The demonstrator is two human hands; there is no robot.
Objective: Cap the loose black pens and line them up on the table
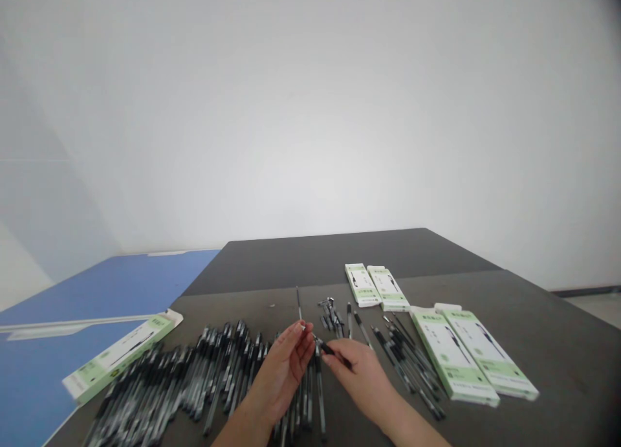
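Note:
My left hand (285,363) is pinched near the middle of the table, and a thin, dark-tipped pen refill (299,303) sticks up and away from its fingertips. Close beside it, my right hand (356,366) grips a black pen piece (324,347), its narrow end pointing at the left fingers. The two hands almost meet, and the fingers hide exactly how the parts sit there. Below and to the left lies a wide heap of clear-barrelled black pens (218,369), partly behind my left forearm. Pen caps (332,317) lie just beyond my right hand.
More loose pens (407,356) lie right of my right hand. Two green-and-white pen boxes (453,356) lie flat at the right, and two more boxes (376,286) farther back. Another pen box (121,356) rests at the left by a blue surface (145,279).

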